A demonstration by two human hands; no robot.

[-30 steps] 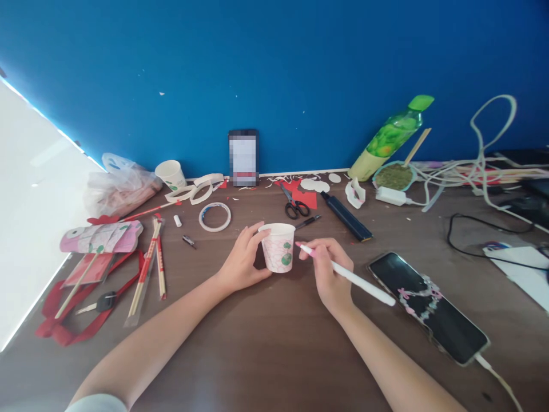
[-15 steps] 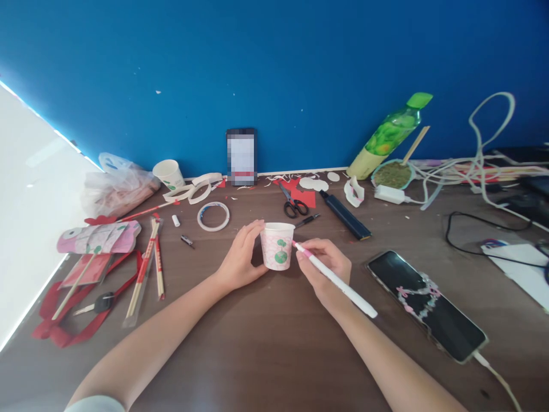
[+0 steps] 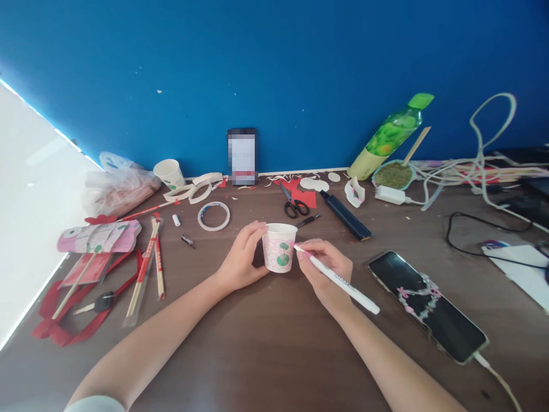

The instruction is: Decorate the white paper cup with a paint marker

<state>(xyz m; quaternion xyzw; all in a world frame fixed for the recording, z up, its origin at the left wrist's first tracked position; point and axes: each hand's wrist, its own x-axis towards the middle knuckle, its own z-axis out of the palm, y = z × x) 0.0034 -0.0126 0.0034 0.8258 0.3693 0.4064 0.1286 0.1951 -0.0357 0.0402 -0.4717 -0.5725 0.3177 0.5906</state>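
Note:
A white paper cup [image 3: 274, 252] stands upright on the table, with pink curved lines and a green printed motif on its side. My left hand [image 3: 241, 256] grips it from the left, fingers behind the rim and thumb near the base. In my right hand [image 3: 328, 266] is a white marker [image 3: 343, 284], pinched between fingers and thumb. Its pink tip end meets the right side of the cup wall, close to the pink lines. The far fingers of my left hand are partly hidden by the cup.
Behind the cup lie scissors [image 3: 295, 206], a tape roll [image 3: 213, 216], red paper [image 3: 303, 195] and a dark blue case [image 3: 346, 216]. A phone [image 3: 429, 306] with a bead strap is at right; wrapped chopsticks [image 3: 143, 269] and a key [image 3: 103, 302] at left. A bottle [image 3: 386, 140] leans on the wall.
The cup has turned slightly and shifted a little to the right in my left hand. The marker has rolled a little, so lettering now shows on its barrel.

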